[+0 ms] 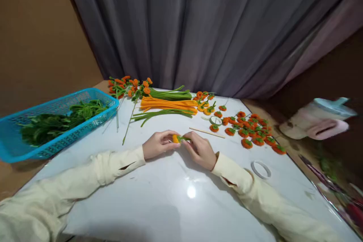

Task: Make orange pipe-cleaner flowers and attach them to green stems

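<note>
White tabletop (147, 200), flower (176, 138) between grips (200, 150)

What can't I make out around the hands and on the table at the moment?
All in the head view:
1. Parts of the yellow-orange and green piece: hidden by the left hand and right hand; how it is joined is too small to tell.
2. Left end of the blue basket: cut off by the left edge.
3. Inside of the lidded cup: hidden by its lid and wall.
4. Fine detail of the items at lower right: blurred.
</note>
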Available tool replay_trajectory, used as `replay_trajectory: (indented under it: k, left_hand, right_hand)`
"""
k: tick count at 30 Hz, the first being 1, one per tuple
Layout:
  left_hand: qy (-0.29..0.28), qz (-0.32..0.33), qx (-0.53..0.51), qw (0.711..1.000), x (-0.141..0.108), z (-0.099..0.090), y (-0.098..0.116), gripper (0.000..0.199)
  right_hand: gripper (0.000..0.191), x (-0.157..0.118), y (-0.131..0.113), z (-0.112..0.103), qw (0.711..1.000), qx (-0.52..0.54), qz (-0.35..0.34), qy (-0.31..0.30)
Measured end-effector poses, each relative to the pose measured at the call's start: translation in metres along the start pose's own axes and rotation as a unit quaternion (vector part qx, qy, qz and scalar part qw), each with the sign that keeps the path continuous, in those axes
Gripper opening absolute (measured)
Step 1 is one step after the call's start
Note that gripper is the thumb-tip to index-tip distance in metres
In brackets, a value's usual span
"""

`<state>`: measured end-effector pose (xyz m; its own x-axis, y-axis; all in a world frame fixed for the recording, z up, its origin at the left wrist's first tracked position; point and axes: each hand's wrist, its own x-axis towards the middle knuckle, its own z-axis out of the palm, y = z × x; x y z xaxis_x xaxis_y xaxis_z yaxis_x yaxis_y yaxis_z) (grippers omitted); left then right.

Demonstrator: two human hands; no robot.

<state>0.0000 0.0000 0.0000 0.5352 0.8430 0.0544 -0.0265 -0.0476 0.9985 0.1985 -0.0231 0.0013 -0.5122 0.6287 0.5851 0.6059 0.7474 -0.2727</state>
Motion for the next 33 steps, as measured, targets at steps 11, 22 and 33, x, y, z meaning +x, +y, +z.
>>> replay_trajectory:
  k: [11,22,33]
  left_hand:
    - [-0.037,-0.007,0.041,0.998,-0.002,-0.003,0.0,0.033]
    - [-0.091,0.05,0.159,0.982,-0.004,-0.004,0.003,0.03]
    - [-0.098,-0.086,-0.069,0.989,0.003,-0.008,0.005,0.042]
  right_hand:
    - [0.022,0.006,0.003,-0.001,0.961,-0.207,-0.182,-0.01]
    - [0.023,0.005,0.008,-0.005,0.98,-0.067,-0.163,-0.089]
    - [0.015,0.011,0.007,-0.01,0.915,-0.273,-0.296,0.019]
